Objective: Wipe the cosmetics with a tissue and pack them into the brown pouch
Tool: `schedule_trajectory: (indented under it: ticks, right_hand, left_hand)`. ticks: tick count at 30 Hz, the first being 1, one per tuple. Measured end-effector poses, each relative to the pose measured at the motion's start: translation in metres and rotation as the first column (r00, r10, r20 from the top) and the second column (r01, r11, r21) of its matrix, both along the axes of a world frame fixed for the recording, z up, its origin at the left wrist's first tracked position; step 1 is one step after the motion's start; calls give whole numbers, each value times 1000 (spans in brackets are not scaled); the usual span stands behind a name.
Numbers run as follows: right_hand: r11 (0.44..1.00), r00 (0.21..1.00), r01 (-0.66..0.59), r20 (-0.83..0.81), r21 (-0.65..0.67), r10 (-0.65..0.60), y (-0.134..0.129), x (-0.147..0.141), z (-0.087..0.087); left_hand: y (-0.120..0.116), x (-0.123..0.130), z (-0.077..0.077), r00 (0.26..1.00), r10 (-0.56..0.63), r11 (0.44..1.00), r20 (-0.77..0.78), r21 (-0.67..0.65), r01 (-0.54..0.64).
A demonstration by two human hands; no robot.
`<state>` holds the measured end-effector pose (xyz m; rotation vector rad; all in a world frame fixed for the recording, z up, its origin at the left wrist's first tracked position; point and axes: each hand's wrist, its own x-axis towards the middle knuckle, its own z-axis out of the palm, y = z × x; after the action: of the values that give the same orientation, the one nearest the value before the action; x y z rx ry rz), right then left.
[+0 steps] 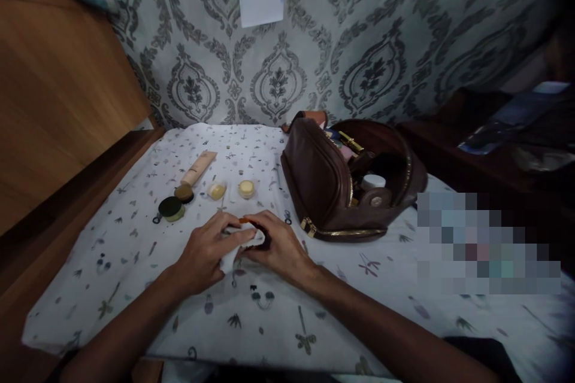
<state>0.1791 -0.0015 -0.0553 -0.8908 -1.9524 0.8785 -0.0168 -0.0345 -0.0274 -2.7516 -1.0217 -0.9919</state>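
A white wipe point(229, 260) is between the left hand point(202, 256) and the right hand point(284, 246), over the sheet point(148, 293). The left fingers grip the wipe. The right fingers curl around a small orange thing point(245, 220), mostly hidden. Past them are two little yellow pots point(246, 189). A tube point(199, 169) lies left; an open brown bag point(314, 173) stands right.

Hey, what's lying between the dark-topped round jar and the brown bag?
In the head view, from left to right: a brownish pot, a yellowish pot and a pale yellow pot, all small and round.
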Motion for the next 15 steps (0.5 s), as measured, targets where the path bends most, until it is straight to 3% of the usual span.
schedule_trajectory:
  ticks: [4,8,10,12,15]
  right_hand:
    - [1000,1000,-28,4,-9,28,-1,-1,-1]
    - [996,996,24,-88,-91,-32,0,-3,-4]
    - [986,983,40,-169,-162,-68,0,-4,-4]
    - [979,968,43,-236,-199,-91,-1,-5,-2]
    - [988,949,63,-300,-138,-102,-5,-3,7]
  left_hand:
    - [3,-2,-1,994,93,992,65,-86,-87]
    - [6,-6,-3,968,202,944,149,-292,-152]
    - [6,-8,-7,927,332,874,177,-426,-232]
    - [5,-11,-14,817,537,756,210,-550,-355]
    - [3,-17,-23,661,707,611,252,-688,-391]
